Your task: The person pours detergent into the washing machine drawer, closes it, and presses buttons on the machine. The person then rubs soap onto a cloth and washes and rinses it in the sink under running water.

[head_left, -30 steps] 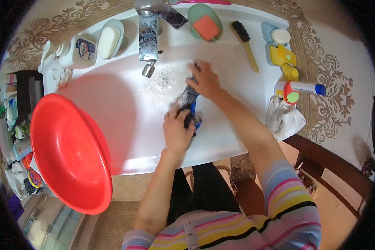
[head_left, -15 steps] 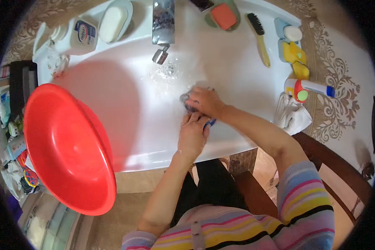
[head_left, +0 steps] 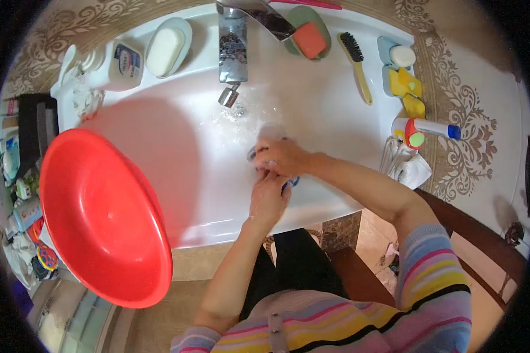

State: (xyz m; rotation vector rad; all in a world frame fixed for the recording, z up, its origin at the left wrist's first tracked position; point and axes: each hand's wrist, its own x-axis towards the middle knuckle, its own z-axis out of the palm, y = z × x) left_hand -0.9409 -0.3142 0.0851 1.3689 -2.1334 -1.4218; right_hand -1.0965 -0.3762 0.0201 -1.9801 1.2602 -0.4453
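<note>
Low over the white sink point(head_left: 330, 126), my two hands meet on a small bunched grey-and-blue cloth point(head_left: 291, 183), mostly covered by my fingers. My right hand point(head_left: 282, 157) is closed over its upper part, and a grey bit pokes out at the left of the fingers. Just below, my left hand point(head_left: 268, 197) grips the lower part, with blue showing beside the thumb. The exact kind of cloth item is hidden. Above them is the metal faucet point(head_left: 232, 53), with splashing water and suds around the drain point(head_left: 235, 112).
A large red basin point(head_left: 100, 217) leans over the sink's left side. Along the rim are a white soap bar point(head_left: 165, 52), a pump bottle point(head_left: 122, 66), an orange soap point(head_left: 310, 40), a brush point(head_left: 358, 67), yellow sponges point(head_left: 405, 82), a blue-capped bottle point(head_left: 433, 128) and a white cloth point(head_left: 407, 167).
My right hand has shifted slightly left and down, closer over my left hand on the cloth. The view has tilted a little, so the sink and faucet sit lower in the picture.
</note>
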